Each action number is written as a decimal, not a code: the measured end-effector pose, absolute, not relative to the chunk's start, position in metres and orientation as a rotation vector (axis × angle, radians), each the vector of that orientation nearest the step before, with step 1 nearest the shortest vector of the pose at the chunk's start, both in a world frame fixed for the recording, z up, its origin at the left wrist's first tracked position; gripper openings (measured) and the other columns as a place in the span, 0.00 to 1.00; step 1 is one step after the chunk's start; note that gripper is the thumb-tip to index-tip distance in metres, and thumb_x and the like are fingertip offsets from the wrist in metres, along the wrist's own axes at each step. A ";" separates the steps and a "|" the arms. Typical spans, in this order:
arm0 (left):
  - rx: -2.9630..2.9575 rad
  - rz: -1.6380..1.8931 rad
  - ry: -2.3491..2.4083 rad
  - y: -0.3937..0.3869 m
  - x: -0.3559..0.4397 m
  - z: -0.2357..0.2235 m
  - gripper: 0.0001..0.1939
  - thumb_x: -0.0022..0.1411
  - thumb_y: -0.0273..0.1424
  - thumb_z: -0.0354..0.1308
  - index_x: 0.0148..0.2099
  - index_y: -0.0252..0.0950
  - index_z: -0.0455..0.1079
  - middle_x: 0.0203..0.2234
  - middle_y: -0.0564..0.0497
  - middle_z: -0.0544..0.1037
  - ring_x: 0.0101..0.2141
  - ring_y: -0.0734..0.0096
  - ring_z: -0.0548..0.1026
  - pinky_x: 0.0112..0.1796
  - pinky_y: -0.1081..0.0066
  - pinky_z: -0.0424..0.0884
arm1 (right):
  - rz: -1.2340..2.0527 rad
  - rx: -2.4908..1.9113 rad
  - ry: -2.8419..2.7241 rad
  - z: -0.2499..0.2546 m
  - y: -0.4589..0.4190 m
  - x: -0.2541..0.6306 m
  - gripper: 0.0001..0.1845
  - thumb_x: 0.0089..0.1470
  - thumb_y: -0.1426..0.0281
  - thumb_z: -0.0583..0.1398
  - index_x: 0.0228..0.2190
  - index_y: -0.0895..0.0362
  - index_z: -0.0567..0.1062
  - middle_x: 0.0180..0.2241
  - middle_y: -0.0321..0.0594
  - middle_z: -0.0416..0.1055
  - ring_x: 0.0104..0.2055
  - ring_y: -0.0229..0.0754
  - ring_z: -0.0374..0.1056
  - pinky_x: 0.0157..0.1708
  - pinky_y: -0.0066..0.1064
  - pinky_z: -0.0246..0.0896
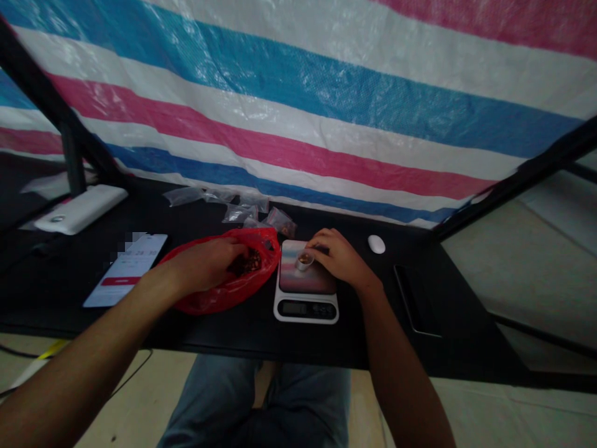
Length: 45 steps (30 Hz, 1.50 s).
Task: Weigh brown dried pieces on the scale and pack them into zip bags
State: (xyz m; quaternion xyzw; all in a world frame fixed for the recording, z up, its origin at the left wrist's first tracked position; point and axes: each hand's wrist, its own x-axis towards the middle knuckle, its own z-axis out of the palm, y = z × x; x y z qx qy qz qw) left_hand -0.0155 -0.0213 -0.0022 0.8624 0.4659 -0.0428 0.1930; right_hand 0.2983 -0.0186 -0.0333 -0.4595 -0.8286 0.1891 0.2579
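My left hand (pixel 213 264) reaches into a red plastic bag (pixel 200 303) that lies open on the table. Small brown pieces (pixel 253 261), too small to name surely, show beside its fingers; the fingertips are hidden among them. To the right of the bag stands a white kitchen scale (pixel 306 311) with a reflective plate. On that plate rests a small clear cup (pixel 305 261) with a few brown pieces at its bottom. My right hand (pixel 338 255) is at the cup's far right side, thumb and fingers bent around its rim.
Several small clear zip bags (pixel 240 213) lie behind the red bag. At left are a phone showing a timer (pixel 128 267) and a white power bank (pixel 84 208). A white mouse-like object (pixel 376 244) and a dark phone (pixel 415 302) lie at right. Striped sheeting (pixel 289 106) hangs behind.
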 end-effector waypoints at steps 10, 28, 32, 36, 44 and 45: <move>2.457 -0.135 1.267 -0.012 -0.026 -0.010 0.12 0.66 0.26 0.57 0.45 0.42 0.80 0.43 0.49 0.85 0.43 0.60 0.82 0.44 0.68 0.72 | 0.652 -1.031 -2.074 -0.022 -0.024 0.304 0.05 0.61 0.70 0.64 0.32 0.56 0.80 0.36 0.41 0.76 0.38 0.41 0.71 0.39 0.33 0.62; 2.526 0.296 0.775 -0.009 0.040 0.062 0.09 0.63 0.23 0.61 0.43 0.38 0.80 0.36 0.54 0.85 0.34 0.69 0.80 0.36 0.75 0.68 | 0.459 -1.116 -1.983 -0.020 -0.024 0.301 0.07 0.62 0.72 0.61 0.31 0.56 0.79 0.32 0.40 0.77 0.35 0.41 0.69 0.36 0.34 0.60; 2.562 0.270 0.695 0.002 0.073 0.058 0.09 0.63 0.22 0.62 0.43 0.38 0.80 0.37 0.54 0.85 0.38 0.70 0.81 0.39 0.75 0.68 | 0.444 -1.102 -1.982 -0.022 -0.022 0.302 0.08 0.60 0.73 0.60 0.31 0.57 0.79 0.31 0.39 0.76 0.35 0.41 0.69 0.36 0.34 0.60; 2.556 0.208 0.676 0.008 0.088 0.043 0.08 0.63 0.21 0.62 0.41 0.37 0.80 0.34 0.54 0.85 0.36 0.71 0.81 0.37 0.75 0.67 | 0.435 -1.090 -1.984 -0.022 -0.022 0.302 0.10 0.60 0.74 0.59 0.28 0.57 0.78 0.30 0.39 0.75 0.34 0.41 0.69 0.37 0.34 0.60; 2.445 0.347 0.578 0.004 0.091 0.030 0.09 0.62 0.19 0.61 0.42 0.35 0.79 0.36 0.53 0.85 0.37 0.72 0.81 0.39 0.76 0.69 | 0.426 -1.109 -2.011 -0.021 -0.022 0.303 0.10 0.57 0.78 0.59 0.29 0.56 0.78 0.31 0.38 0.77 0.36 0.41 0.69 0.38 0.34 0.60; 2.426 0.367 0.570 0.004 0.091 0.030 0.09 0.63 0.20 0.61 0.42 0.35 0.79 0.36 0.52 0.85 0.37 0.72 0.81 0.39 0.76 0.70 | 0.426 -1.114 -2.014 -0.021 -0.022 0.304 0.10 0.57 0.78 0.59 0.29 0.56 0.78 0.31 0.38 0.77 0.35 0.41 0.69 0.38 0.34 0.60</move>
